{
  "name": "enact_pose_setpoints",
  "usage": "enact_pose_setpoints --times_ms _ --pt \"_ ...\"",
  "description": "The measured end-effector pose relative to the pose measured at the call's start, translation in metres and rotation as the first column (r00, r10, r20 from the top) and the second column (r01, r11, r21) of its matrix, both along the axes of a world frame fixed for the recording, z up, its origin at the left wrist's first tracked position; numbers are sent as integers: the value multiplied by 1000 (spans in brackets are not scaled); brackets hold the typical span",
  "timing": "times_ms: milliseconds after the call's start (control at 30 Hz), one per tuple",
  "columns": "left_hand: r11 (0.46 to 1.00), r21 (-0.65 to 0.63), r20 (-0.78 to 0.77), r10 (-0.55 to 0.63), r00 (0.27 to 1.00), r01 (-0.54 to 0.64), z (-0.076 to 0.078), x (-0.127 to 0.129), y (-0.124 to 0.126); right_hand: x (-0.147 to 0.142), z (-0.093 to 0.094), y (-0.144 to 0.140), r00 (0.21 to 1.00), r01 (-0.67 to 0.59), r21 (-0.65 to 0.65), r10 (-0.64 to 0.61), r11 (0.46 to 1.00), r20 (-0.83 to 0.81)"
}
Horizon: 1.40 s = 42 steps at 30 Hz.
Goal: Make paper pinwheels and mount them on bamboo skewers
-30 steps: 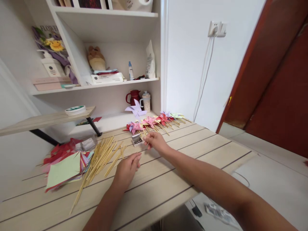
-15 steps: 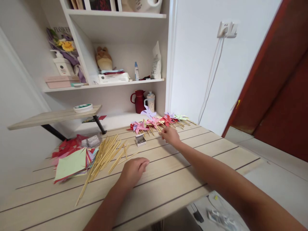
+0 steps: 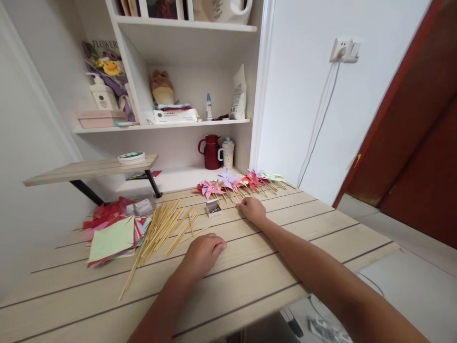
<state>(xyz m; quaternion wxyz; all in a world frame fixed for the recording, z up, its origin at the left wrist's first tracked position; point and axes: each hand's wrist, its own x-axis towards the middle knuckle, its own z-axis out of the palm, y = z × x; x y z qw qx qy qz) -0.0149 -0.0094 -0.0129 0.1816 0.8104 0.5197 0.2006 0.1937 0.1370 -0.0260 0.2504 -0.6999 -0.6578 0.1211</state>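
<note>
My left hand (image 3: 205,251) rests on the wooden table (image 3: 271,286), fingers curled in and holding nothing, just right of a loose pile of bamboo sticks (image 3: 162,228). My right hand (image 3: 252,209) lies further back on the table with nothing in it. Its fingertips are close to the stick ends of a row of paper pinwheels (image 3: 246,181). A purple pinwheel (image 3: 227,177) lies on that row. A small open box of pins (image 3: 213,208) stands just left of my right hand.
A stack of coloured paper squares (image 3: 112,233) and a clear packet (image 3: 143,206) lie at the left. A red jug (image 3: 211,151) and a lidded cup (image 3: 227,153) stand at the back under white shelves. A raised wooden board (image 3: 89,167) juts out at left. The table edge drops off at right.
My right hand carried the purple pinwheel from beside the pin box to the row, set it down and drew back. My left hand stayed put.
</note>
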Motion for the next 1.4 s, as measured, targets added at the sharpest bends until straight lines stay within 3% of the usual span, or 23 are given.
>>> enact_pose_setpoints --times_ms 1400 --pt "1000 -11 2 -3 1000 3 -2 -1 2 7 11 -5 984 -107 -115 89 988 -153"
